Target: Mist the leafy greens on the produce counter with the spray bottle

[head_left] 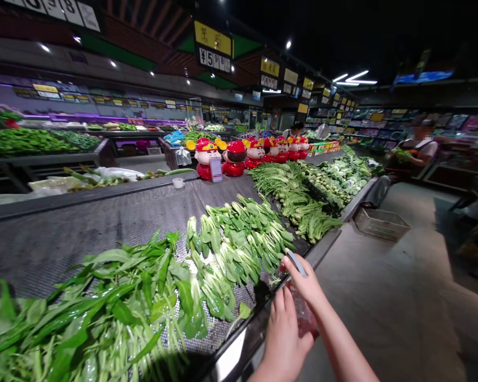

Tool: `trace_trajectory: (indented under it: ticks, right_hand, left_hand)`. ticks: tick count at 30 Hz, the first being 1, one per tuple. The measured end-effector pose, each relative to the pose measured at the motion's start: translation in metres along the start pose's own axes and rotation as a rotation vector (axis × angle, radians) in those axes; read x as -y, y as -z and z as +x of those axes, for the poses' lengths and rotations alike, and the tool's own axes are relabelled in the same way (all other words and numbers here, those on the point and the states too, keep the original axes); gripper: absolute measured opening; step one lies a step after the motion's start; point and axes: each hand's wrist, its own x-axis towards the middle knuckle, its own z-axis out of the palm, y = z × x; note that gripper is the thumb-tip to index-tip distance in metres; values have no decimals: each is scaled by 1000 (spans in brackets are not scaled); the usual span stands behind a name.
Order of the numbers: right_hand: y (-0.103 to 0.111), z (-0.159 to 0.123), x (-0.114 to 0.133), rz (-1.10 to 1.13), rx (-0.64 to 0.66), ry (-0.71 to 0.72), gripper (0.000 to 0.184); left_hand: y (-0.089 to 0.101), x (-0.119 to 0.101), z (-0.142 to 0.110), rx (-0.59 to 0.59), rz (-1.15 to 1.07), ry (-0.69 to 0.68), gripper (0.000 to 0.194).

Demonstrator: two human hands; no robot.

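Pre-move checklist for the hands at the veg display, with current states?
1. Both hands in view: ok, left hand and right hand by the display edge.
2. Grey strip held: ok, at the right hand's fingers.
3. Clear plastic firmly gripped: cannot tell, the hands partly cover it.
4. Reddish thing in or behind the plastic identified: cannot tell, mostly hidden.
5. Pale-stemmed greens on the mesh mat: ok.
6. Floor crate apart from both hands: ok, farther along the display.

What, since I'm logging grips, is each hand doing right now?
Left hand: closed on reddish-tinted clear plastic; contents unclear.
Right hand: closed on a narrow grey strip.
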Motion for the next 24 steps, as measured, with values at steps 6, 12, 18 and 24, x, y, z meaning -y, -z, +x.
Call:
trace_trajectory:
  ticks: [6,12,18,24]
  right_hand:
    - [-7,16,30,-36,28,92,35]
    - [-16,15,35,-1,58,60,36]
    - [-31,19,45,71,77,81,31]
    - [-41,16,52,70,149,128,35]
  left_hand:
    - [22,-2,6,-81,3,-45,81]
    - [32,0,1,-98,15,-40,81]
    - [46,3,-1,-133,10,3,83]
    - [53,8,-10,-181,8,8,82]
